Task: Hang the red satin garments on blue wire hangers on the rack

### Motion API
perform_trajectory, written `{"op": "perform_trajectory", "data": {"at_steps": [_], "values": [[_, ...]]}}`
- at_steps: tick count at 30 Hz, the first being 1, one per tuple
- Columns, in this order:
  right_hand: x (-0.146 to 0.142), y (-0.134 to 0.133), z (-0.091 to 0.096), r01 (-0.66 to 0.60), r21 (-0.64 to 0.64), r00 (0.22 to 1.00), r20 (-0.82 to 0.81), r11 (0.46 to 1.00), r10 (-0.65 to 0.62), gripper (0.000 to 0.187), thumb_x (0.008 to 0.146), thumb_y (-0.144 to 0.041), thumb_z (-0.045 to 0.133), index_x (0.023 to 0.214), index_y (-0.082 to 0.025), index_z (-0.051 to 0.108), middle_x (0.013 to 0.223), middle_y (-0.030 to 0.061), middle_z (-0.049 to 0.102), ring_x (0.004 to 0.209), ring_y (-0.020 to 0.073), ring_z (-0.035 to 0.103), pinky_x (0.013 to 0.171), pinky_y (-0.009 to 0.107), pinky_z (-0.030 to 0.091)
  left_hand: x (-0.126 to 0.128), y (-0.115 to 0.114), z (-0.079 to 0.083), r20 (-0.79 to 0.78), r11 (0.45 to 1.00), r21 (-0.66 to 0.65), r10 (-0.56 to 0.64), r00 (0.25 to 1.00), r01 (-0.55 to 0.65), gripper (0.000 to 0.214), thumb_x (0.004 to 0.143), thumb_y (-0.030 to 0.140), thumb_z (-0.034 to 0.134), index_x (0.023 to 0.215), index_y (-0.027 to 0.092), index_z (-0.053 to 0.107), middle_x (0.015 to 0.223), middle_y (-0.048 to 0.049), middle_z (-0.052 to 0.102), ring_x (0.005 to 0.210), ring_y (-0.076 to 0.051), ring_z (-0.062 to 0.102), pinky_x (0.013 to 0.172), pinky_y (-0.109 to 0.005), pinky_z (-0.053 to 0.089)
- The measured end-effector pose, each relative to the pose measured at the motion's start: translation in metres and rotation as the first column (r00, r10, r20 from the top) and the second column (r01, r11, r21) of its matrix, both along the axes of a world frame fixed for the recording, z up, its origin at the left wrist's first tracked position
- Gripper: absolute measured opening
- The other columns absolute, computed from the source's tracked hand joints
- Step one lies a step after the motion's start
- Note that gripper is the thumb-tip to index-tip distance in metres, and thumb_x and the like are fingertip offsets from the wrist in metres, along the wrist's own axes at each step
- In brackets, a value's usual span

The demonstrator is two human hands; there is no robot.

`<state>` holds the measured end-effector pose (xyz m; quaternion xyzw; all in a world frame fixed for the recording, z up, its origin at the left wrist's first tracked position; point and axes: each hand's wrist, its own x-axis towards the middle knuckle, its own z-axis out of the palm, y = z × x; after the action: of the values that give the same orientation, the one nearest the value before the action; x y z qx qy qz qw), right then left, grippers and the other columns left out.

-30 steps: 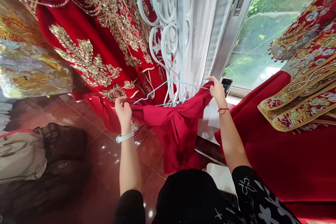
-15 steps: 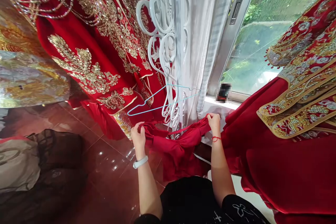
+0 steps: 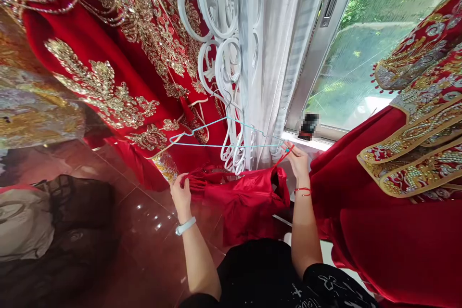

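A red satin garment point(image 3: 249, 192) hangs down between my two hands in front of me. At its left end, my left hand point(image 3: 180, 192) has its fingers closed on the gathered upper edge. My right hand point(image 3: 296, 158) pinches a thin red strap point(image 3: 283, 156) of the garment, right by the right end of a light-blue wire hanger point(image 3: 202, 145). The hanger hangs by its hook from the white scrollwork rack point(image 3: 229, 53). Whether the strap is around the hanger's end or just beside it, I cannot tell.
Red gowns with gold sequins point(image 3: 104, 86) hang at the left, and an embroidered red outfit point(image 3: 415, 154) hangs at the right. Behind the rack are a white curtain point(image 3: 276, 57) and a window point(image 3: 361, 67). A dark sheer heap point(image 3: 79, 221) lies on the tiled floor point(image 3: 144, 250).
My right hand has lifted the strap up to the hanger's right end, and that side of the garment sags lower. My left hand has shifted slightly left. The hanger has turned more level.
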<state>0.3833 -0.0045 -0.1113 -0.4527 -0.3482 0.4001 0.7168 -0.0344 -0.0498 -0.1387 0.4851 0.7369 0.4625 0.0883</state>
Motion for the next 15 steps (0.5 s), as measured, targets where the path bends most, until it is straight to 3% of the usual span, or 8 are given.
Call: {"op": "perform_trajectory", "data": {"at_steps": [5, 8, 11, 15], "values": [[0.008, 0.012, 0.034, -0.04, 0.123, 0.993, 0.119, 0.992, 0.025, 0.035, 0.062, -0.044, 0.089, 0.087, -0.023, 0.081, 0.095, 0.0053, 0.082, 0.105, 0.0279, 0.074, 0.099, 0.047, 0.058, -0.001, 0.004, -0.006, -0.033, 0.986, -0.06, 0.151, 0.988, -0.153, 0.022, 0.083, 0.027, 0.051, 0.092, 0.02, 0.071, 0.092, -0.0108, 0.07, 0.104, -0.031, 0.064, 0.105, -0.055, 0.041], [0.01, 0.014, 0.048, -0.037, 0.127, 0.976, 0.219, 0.991, 0.008, 0.03, 0.064, -0.038, 0.088, 0.088, -0.023, 0.082, 0.093, 0.0041, 0.082, 0.103, 0.0285, 0.075, 0.101, 0.048, 0.057, -0.001, 0.013, -0.009, 0.197, 0.997, -0.077, 0.045, 0.979, -0.03, 0.02, 0.077, 0.025, 0.053, 0.086, 0.019, 0.068, 0.08, -0.0077, 0.069, 0.085, -0.026, 0.067, 0.09, -0.044, 0.052], [0.011, 0.014, 0.056, -0.01, 0.128, 0.968, 0.25, 0.992, -0.022, 0.025, 0.065, -0.035, 0.087, 0.086, -0.023, 0.083, 0.091, 0.004, 0.082, 0.096, 0.0275, 0.077, 0.097, 0.047, 0.059, -0.002, 0.018, -0.011, 0.41, 0.989, -0.106, -0.055, 0.91, 0.108, 0.026, 0.072, 0.029, 0.056, 0.092, 0.018, 0.067, 0.075, -0.005, 0.069, 0.075, -0.022, 0.067, 0.077, -0.035, 0.053], [0.016, 0.014, 0.059, -0.064, 0.118, 0.961, 0.276, 0.991, 0.029, 0.024, 0.062, -0.035, 0.089, 0.08, -0.022, 0.082, 0.084, 0.0058, 0.082, 0.088, 0.027, 0.077, 0.088, 0.044, 0.061, -0.006, 0.014, -0.018, 0.482, 0.953, -0.153, -0.158, 0.862, 0.26, 0.034, 0.068, 0.038, 0.058, 0.093, 0.017, 0.067, 0.073, -0.0033, 0.069, 0.068, -0.019, 0.064, 0.069, -0.03, 0.051]]}}
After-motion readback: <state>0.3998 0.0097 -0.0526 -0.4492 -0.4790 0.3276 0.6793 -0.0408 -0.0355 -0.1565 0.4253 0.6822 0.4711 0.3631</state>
